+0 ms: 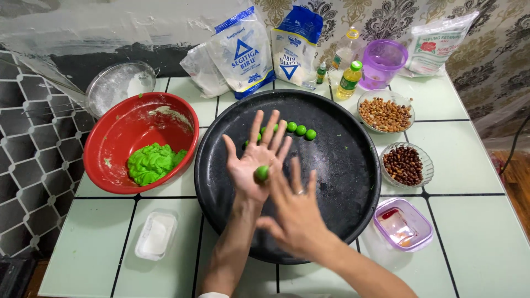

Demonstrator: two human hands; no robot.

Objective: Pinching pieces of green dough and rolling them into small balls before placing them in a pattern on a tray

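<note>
Green dough ball pressed between two flat palms over the black round tray

The left hand (255, 160) lies palm up, fingers spread wide; the right hand (295, 212) crosses it, fingers straight, with the green dough ball (261, 173) between them above the tray (342, 165), where rolled balls (301, 131) sit. Left of the tray a red bowl (118, 132) holds green dough (152, 163); right of it, two glass bowls hold peanuts (385, 113) and dark beans (404, 164)

Small round green dough ball (261, 173), seemingly smooth; pressed between two open palms
</note>
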